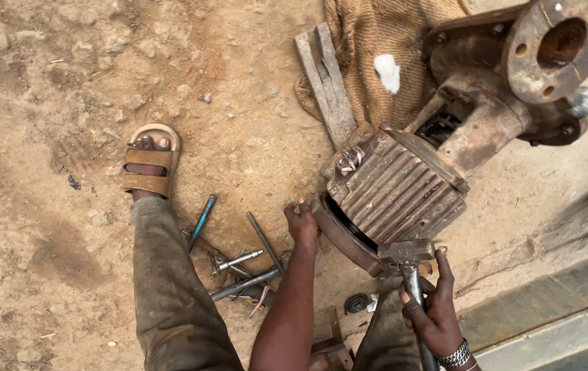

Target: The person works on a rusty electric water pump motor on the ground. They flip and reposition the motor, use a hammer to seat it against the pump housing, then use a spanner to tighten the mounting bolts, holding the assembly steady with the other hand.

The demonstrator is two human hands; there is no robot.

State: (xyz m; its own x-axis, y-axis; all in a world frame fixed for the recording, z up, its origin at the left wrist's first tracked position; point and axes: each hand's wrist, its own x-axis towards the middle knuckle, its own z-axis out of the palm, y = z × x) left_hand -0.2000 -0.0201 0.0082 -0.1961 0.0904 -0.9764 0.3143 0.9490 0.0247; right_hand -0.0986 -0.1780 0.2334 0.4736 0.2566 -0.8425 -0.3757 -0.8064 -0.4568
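Loose rods and bolts (242,271) lie on the dirt beside the person's leg; just right of them the left hand (303,223) curls its fingers over the rim of the end cover (340,237) at the near end of the ribbed motor (397,189); the motor's long axis runs up and rightward toward the rusty flange (555,45); the right hand (435,312) is wrapped shut around a steel bar (414,288) whose tip meets the cover's lower edge, right beside the left fingers.

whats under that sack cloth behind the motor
The brown sack cloth lies on bare dirt, with a white scrap on top. The grey wooden plank lies along its left edge, the rusty motor in front. Whatever it covers cannot be seen.
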